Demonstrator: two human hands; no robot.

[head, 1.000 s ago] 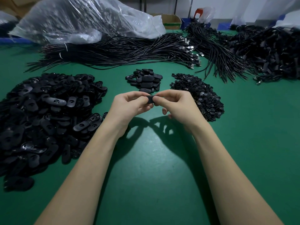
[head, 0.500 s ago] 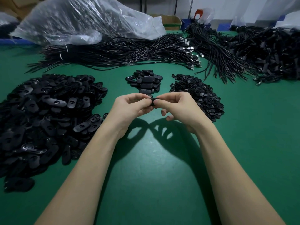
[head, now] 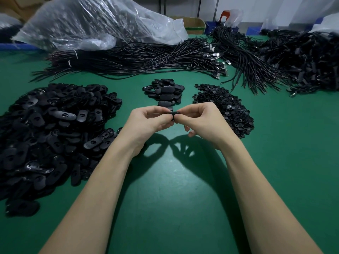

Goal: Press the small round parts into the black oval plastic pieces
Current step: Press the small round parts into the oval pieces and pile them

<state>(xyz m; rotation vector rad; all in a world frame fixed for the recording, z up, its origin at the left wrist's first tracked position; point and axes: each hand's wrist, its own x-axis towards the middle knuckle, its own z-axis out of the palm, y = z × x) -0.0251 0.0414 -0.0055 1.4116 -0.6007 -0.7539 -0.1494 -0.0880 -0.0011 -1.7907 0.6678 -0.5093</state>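
My left hand [head: 146, 121] and my right hand [head: 201, 120] meet above the green table [head: 174, 189]. Together they pinch one black oval piece [head: 173, 114] between thumbs and fingertips; most of it is hidden by the fingers. Whether a small round part sits in it I cannot tell. A big heap of black oval pieces [head: 49, 129] lies at the left. A heap of small round parts [head: 229, 109] lies just right of my right hand. A small pile of oval pieces [head: 165, 92] sits right behind my hands.
Bundles of black cables [head: 139, 59] stretch across the back of the table, with more cable heaps [head: 302, 57] at the right. A large clear plastic bag [head: 95, 22] lies at the back left. A cardboard box [head: 194, 24] stands behind it.
Both hands have stayed together on the oval piece and drifted slightly lower in view. The fingers have shifted a little on the piece.
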